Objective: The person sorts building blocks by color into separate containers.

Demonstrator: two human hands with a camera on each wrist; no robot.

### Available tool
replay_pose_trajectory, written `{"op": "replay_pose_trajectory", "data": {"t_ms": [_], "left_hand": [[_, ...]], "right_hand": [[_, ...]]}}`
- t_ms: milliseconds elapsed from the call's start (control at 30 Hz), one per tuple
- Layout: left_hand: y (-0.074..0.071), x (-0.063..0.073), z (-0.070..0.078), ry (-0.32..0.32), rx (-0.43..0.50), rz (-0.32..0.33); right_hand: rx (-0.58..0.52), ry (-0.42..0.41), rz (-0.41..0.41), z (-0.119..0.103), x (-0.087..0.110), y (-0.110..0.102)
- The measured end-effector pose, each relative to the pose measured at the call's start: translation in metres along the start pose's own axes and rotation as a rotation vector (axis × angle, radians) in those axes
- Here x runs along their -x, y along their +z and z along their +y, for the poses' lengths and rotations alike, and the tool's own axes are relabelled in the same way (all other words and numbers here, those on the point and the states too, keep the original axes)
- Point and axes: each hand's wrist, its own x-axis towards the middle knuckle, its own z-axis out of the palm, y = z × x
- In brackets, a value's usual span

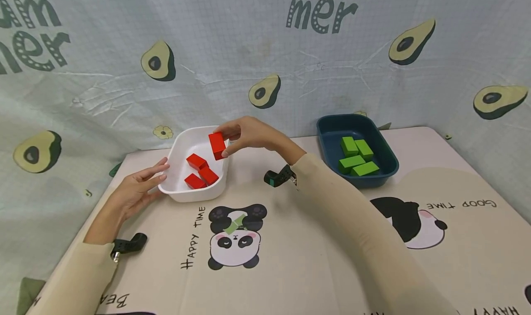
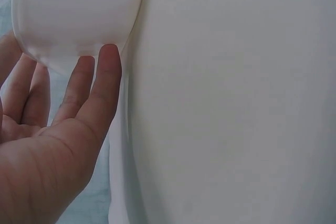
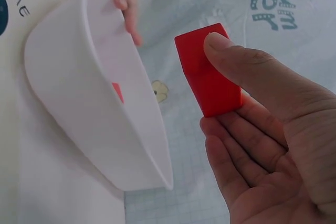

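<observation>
A red block [image 1: 217,145] is pinched between the thumb and fingers of my right hand [image 1: 254,134], over the right side of a white bin [image 1: 199,195]. In the right wrist view the thumb presses on the face of this red block [image 3: 212,74]. More red blocks [image 1: 208,175] lie on the bin's floor. My left hand [image 1: 134,190] is at the bin's left side, its fairly straight fingers touching the rim and outer wall. The left wrist view shows those fingertips [image 2: 109,59] against the white wall [image 2: 79,14].
A dark blue bin [image 1: 375,181] with several green blocks [image 1: 351,162] stands at the right of the table [image 1: 307,259]. The table cover has printed pandas and lettering. Behind it hangs a curtain [image 1: 224,52] printed with avocados, close to both bins.
</observation>
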Motion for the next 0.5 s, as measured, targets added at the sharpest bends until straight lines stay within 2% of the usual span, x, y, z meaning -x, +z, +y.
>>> {"op": "replay_pose_trajectory", "data": {"t_ms": [500], "left_hand": [[0.001, 0.000, 0.000, 0.002, -0.004, 0.010]], "right_hand": [[0.010, 0.015, -0.100, -0.004, -0.022, -0.004]]}}
